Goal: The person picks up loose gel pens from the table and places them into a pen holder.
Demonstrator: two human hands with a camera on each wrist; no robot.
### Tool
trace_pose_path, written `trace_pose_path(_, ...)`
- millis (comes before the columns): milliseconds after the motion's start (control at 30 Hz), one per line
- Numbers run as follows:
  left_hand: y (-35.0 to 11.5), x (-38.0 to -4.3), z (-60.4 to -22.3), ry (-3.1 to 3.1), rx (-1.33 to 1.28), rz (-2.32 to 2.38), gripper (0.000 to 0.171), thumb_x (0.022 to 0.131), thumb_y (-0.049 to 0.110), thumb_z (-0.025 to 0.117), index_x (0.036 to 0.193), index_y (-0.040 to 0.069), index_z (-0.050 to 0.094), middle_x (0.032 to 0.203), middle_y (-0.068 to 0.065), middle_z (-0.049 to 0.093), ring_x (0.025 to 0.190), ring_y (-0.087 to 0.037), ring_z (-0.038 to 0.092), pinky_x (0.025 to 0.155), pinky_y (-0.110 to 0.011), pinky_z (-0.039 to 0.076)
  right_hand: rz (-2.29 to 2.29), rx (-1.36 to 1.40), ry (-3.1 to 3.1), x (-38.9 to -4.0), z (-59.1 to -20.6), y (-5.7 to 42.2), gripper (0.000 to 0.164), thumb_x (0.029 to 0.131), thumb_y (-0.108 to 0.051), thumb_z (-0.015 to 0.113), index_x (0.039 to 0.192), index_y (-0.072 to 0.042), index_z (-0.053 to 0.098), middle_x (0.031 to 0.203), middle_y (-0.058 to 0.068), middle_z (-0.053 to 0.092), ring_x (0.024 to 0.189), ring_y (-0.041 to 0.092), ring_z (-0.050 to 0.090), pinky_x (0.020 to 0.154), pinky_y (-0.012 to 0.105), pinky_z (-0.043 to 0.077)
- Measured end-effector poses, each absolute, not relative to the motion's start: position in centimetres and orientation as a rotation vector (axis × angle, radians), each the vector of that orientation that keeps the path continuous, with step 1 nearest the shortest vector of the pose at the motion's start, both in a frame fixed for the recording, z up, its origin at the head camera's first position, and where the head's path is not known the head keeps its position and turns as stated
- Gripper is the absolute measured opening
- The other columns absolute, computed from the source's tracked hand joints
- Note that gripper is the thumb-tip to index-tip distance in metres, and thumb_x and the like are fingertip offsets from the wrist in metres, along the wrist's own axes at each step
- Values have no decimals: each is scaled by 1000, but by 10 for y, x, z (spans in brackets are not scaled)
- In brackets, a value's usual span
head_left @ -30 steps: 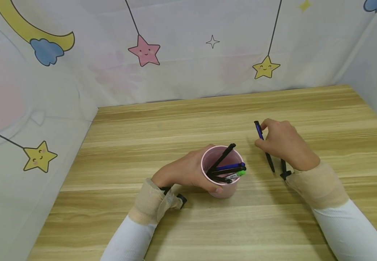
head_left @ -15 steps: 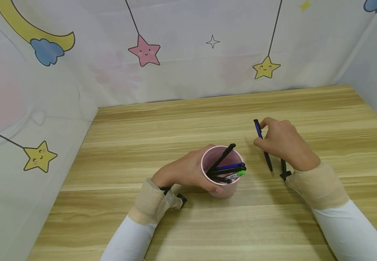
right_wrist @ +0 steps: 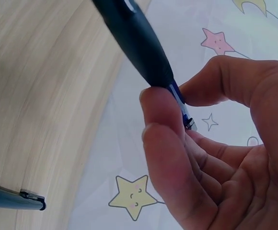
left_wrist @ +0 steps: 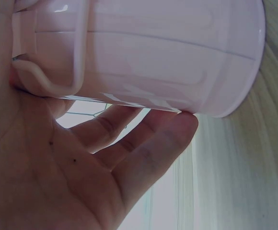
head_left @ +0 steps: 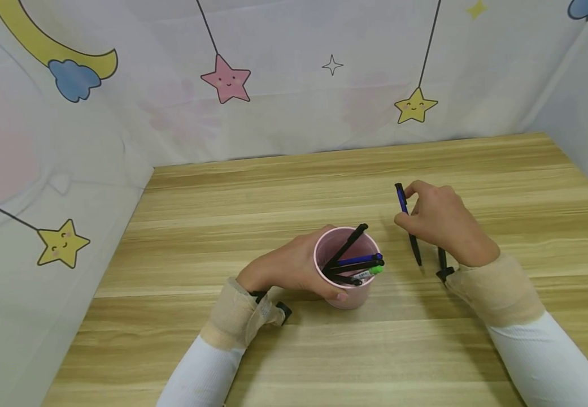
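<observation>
Your right hand (head_left: pixel 438 217) pinches a blue-and-black pen (head_left: pixel 413 242), edged slightly leftward this past second: nearer the pink cup (head_left: pixel 353 297), still outside. Your left hand (head_left: pixel 294 261) grips the cup, pens (head_left: pixel 344 249) inside unmoved. Can't tell whether the pinched tip touches the table (head_left: pixel 304 362).

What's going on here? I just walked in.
A person's left hand holds a pink cup upright on a wood-grain table. In the cup are black pens, a blue pen and a green-ended pen. The right hand pinches a blue-and-black pen between thumb and fingers, off to the right of the cup. At this moment that one is outside the cup.
</observation>
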State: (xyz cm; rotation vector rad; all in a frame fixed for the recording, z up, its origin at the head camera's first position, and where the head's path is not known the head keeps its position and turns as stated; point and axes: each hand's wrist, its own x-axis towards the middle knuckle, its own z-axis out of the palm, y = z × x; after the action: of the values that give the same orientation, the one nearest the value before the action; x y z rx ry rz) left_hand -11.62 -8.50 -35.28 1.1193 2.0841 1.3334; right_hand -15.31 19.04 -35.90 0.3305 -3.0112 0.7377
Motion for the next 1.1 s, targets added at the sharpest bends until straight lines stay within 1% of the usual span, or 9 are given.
trace_pose_path(200, -84, -114, -349, 2083, 1107, 1337, 82, 62, 19, 84, 132, 11, 42, 119, -7, 57, 108, -20, 52, 94, -41, 44, 753, 329, -3002, -152, -358, 190, 43, 74, -19, 59, 112, 1, 53, 62, 4, 61, 43, 14, 49, 39, 32, 40)
trace_pose_path(300, -85, -115, -352, 2089, 1117, 1336, 82, 61, 20, 84, 132, 11, 43, 118, -6, 57, 107, -19, 52, 93, -40, 45, 762, 322, -2996, -152, -357, 191, 43, 74, -19, 58, 112, 1, 53, 64, 4, 62, 44, 14, 50, 39, 32, 41)
trace_pose_path(467, -85, -114, -349, 2100, 1107, 1331, 83, 61, 19, 85, 132, 10, 42, 118, -8, 57, 108, -21, 52, 94, -43, 44, 770, 329, -2982, -151, -355, 190, 42, 75, -19, 58, 112, 0, 53, 66, 5, 63, 45, 14, 51, 40, 33, 42)
trace_pose_path(633, -83, -115, -349, 2084, 1167, 1317, 82, 62, 22, 84, 132, 10, 43, 119, -5, 56, 107, -18, 51, 93, -40, 45, 788, 331, -2975, -150, -355, 190, 42, 75, -19, 58, 113, 0, 53, 67, 5, 63, 45, 14, 51, 41, 33, 43)
trace_pose_path(867, -80, -116, -349, 2051, 1229, 1335, 78, 62, 20, 84, 129, 10, 46, 118, -2, 57, 107, -18, 51, 93, -40, 44, 823, 321, -2962, -149, -354, 190, 42, 76, -19, 58, 113, -1, 53, 68, 5, 64, 47, 14, 52, 42, 34, 44)
trace_pose_path(933, -81, -117, -351, 2072, 1202, 1317, 80, 62, 22, 84, 131, 10, 44, 119, -2, 57, 107, -16, 51, 92, -37, 45, 835, 318, -2964, -149, -353, 190, 42, 76, -19, 58, 114, -2, 53, 69, 4, 64, 47, 14, 52, 42, 34, 44)
trace_pose_path(1067, -84, -116, -352, 2090, 1136, 1314, 83, 62, 22, 84, 133, 10, 42, 120, -4, 57, 108, -17, 51, 93, -38, 44, 847, 323, -2953, -149, -352, 190, 42, 76, -19, 58, 114, -2, 53, 69, 4, 64, 46, 14, 52, 42, 34, 44)
trace_pose_path(1100, -84, -116, -351, 2087, 1122, 1324, 83, 62, 21, 84, 133, 10, 42, 120, -6, 56, 108, -18, 51, 94, -40, 44, 851, 326, -2948, -149, -352, 190, 42, 76, -19, 58, 114, -2, 53, 69, 4, 64, 46, 14, 52, 43, 34, 44)
